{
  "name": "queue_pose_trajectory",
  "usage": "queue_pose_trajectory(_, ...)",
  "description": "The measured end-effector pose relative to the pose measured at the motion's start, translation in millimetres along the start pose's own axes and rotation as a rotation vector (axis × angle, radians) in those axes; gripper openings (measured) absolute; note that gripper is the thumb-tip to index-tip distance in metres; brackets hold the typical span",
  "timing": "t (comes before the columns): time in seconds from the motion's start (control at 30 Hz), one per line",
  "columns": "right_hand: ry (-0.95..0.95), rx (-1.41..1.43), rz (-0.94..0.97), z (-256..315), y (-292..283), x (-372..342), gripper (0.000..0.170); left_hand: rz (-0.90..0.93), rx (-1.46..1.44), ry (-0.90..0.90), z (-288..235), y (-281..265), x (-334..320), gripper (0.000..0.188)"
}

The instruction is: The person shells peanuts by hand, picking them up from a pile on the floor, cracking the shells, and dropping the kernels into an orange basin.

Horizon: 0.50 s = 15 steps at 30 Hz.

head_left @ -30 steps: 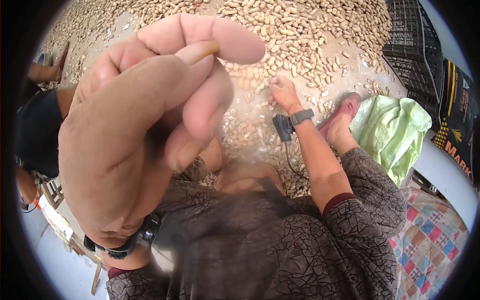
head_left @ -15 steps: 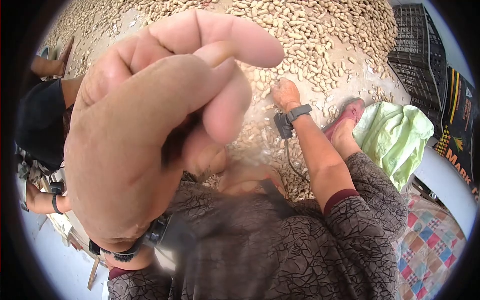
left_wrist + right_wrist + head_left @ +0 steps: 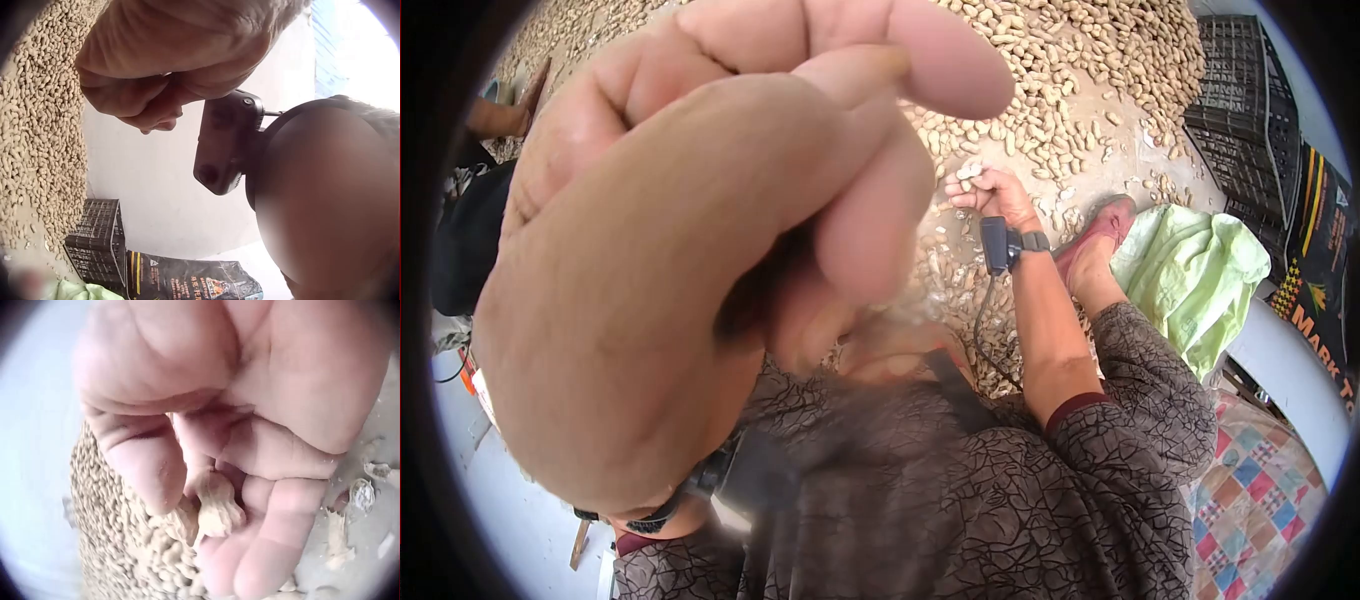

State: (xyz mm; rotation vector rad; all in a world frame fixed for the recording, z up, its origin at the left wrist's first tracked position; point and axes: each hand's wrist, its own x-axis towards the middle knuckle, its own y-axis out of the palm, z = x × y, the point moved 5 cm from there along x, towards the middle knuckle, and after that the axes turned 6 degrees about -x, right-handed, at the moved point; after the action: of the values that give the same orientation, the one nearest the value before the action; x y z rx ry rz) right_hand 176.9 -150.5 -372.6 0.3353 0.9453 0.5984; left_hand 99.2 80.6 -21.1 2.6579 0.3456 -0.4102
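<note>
The left hand [image 3: 670, 220] is raised close to the head, its grip curled closed with the thumb against the index finger; no object shows inside it. In the left wrist view it appears just beside a black camera [image 3: 228, 144] worn on the head; whether they touch is unclear.

The right hand [image 3: 1000, 195] is low over the floor [image 3: 1135, 165], palm turned up, its grip partly closed, with a few peanuts [image 3: 219, 509] between thumb and fingers. Beyond it spreads a large heap [image 3: 1140, 60] of unshelled peanuts. Broken shells [image 3: 340, 534] lie near this hand. A red shoe [image 3: 1105, 230] touches a pale green sack [image 3: 1190, 270], near a black crate [image 3: 1245, 110].
</note>
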Motion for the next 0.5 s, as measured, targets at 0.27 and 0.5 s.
queue_pose_trajectory(0.27,0.026,0.063,-0.17,1,17,0,0.018,-0.001,0.019,0.021,-2,13,2,0.043)
queue_pose_trajectory(0.5,-0.008,-1.126,-0.446,-22,21,16,0.029,-0.066,0.137,0.014,-3,10,0,0.04)
